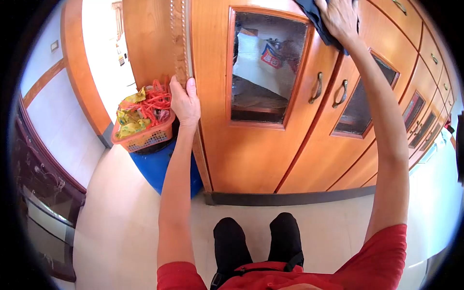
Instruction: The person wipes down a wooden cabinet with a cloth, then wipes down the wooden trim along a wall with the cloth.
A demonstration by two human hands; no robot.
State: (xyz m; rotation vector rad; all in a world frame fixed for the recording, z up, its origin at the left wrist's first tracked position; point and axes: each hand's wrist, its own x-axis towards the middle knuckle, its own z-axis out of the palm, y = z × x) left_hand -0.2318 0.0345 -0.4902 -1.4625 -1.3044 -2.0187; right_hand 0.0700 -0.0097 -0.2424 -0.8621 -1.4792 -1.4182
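Observation:
A wooden cabinet with glass-paned doors and metal handles stands in front of me. My left hand grips the wooden edge at the cabinet's left side, thumb up. At the top of the view my right hand is on a dark cloth, which lies against the upper part of the doors. The cloth partly shows beside the fingers. Below it are two curved handles, the left one and the right one, untouched by either hand.
Left of the cabinet, an orange basket of red and yellow things sits above a blue container. A doorway and a dark, patterned piece of furniture are farther left. More drawers and doors curve off to the right.

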